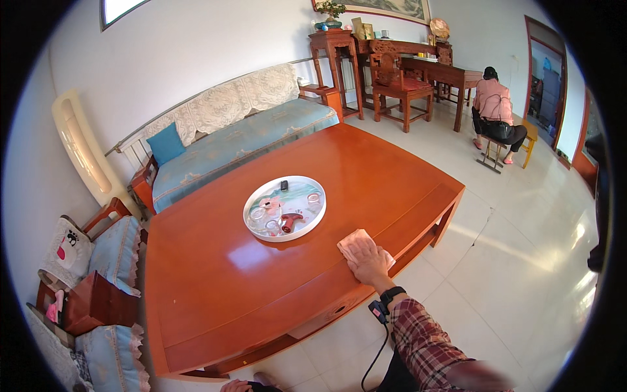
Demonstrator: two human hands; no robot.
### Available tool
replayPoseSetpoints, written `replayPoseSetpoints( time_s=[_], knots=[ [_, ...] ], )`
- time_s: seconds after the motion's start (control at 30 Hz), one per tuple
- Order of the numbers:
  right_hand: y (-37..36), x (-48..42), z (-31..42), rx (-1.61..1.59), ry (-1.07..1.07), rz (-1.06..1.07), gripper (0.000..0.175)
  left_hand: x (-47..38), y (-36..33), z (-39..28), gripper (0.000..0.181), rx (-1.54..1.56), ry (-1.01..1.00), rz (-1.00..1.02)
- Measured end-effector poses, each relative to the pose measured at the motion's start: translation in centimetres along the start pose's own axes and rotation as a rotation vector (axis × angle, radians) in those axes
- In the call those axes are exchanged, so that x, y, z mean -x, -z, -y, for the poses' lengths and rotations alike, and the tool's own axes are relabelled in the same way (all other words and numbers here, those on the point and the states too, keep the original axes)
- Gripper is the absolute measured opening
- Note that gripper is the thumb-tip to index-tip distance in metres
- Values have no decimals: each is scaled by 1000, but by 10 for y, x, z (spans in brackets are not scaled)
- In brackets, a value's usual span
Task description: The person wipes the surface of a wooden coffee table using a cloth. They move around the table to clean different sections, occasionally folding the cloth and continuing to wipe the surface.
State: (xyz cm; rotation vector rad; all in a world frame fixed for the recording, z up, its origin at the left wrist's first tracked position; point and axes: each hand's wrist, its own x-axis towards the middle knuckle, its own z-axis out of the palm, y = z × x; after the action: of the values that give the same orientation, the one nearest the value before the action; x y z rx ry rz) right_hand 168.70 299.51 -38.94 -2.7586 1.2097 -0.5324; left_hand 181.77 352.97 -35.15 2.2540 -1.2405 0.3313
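With its palm down, my right hand (368, 262) presses a folded pink cloth (353, 241) flat against the glossy reddish-brown wooden coffee table (205, 274), close to the front edge. A dark band with a cabled device circles that wrist. My left hand (236, 386) shows only partly at the bottom rim, low by my leg, and its fingers are cut off. Left of the cloth and farther in on the tabletop sits a round white-rimmed tray (317, 226). Inside it are a black car key (284, 185), small clear glass cups (257, 214) and a dark red T-shaped object (291, 221).
A sofa (245, 137) with blue covers lines the far side; cushioned armchairs (110, 355) stand left. A carved wooden chair (401, 88) and desk (455, 78) are at the back. On the right, a person (494, 105) sits on a low stool. Pale floor tiles (490, 274) border the table.
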Motion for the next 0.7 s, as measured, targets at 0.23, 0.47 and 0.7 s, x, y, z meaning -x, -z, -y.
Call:
replayPoseSetpoints(
  time_s=[0.23,0.47,0.7],
  knots=[
    [-4,-5,-9,131,91,39,58,-8,-4,-1,12,66,61,107],
    [-2,-9,-7,73,106,16,57,-17,1,-14,13,59,98,121],
    [-7,-5,-8,64,139,-93,55,2,-6,-40,12,28,145,-33]
  ],
)
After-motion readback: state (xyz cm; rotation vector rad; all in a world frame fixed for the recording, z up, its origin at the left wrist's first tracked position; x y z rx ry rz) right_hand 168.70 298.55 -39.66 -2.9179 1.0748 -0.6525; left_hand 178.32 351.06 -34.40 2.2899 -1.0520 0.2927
